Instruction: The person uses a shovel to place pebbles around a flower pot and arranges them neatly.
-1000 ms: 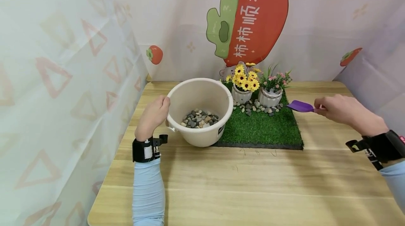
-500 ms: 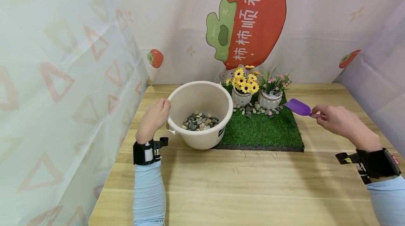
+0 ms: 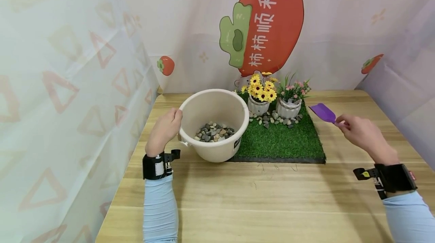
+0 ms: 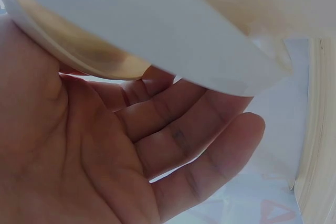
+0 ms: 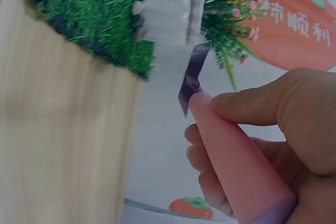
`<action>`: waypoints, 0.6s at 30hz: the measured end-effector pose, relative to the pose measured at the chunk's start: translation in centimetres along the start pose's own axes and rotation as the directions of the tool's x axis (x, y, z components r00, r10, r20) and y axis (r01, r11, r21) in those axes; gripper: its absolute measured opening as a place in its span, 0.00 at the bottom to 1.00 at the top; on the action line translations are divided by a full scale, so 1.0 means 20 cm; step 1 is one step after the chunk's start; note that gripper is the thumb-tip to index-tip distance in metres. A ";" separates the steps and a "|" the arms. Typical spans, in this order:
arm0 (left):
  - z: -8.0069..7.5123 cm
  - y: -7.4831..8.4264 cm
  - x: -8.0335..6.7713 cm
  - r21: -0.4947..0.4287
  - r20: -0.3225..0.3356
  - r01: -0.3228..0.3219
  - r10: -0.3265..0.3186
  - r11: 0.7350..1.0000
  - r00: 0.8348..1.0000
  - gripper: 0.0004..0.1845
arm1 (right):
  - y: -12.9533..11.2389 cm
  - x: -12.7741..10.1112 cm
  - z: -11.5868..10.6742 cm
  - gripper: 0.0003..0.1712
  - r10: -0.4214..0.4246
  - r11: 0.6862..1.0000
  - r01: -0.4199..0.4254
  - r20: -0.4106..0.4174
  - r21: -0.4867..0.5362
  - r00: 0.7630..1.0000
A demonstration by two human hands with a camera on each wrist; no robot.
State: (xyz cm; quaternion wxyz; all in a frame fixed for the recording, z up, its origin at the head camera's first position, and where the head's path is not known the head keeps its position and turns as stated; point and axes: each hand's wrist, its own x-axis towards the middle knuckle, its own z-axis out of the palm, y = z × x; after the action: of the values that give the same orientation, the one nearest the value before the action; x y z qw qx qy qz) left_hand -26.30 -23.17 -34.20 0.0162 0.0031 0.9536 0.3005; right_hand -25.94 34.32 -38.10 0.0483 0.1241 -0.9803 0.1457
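Observation:
My left hand grips the rim of a beige plastic bucket, which stands on the table at the left edge of the turf. In the left wrist view the fingers curl under the rim. Grey and tan pebbles lie at the bucket's bottom. My right hand holds a small garden trowel in the air, right of the turf. Its blade is purple and points to the far left. Seen from the right wrist, thumb and fingers wrap its pink handle.
A square of artificial turf lies on the wooden table. At its back stand a pot of yellow flowers and a pot of pink flowers, with loose pebbles along their bases. Printed cloth hangs behind and at both sides.
My right hand has drawn a little nearer to me, its forearm swinging left. The trowel's blade has tilted to point farther away. My left hand stays on the bucket's rim.

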 end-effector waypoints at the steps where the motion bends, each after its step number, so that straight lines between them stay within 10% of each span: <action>1: 0.00 0.00 0.00 0.000 0.002 0.000 0.000 1.000 1.000 0.30 | 0.01 0.00 0.01 0.12 0.006 1.000 -0.006 0.002 0.007 1.000; 18: 0.00 0.00 0.00 0.007 0.006 0.000 0.000 1.000 1.000 0.30 | 0.19 0.04 0.18 0.14 -0.055 0.998 0.059 -0.116 0.031 0.992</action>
State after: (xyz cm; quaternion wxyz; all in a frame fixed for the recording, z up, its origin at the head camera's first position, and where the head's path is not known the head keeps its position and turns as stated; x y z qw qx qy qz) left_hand -26.33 -23.18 -34.19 0.0191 0.0041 0.9546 0.2973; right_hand -27.85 36.72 -42.42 0.1068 0.1442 -0.9694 0.1678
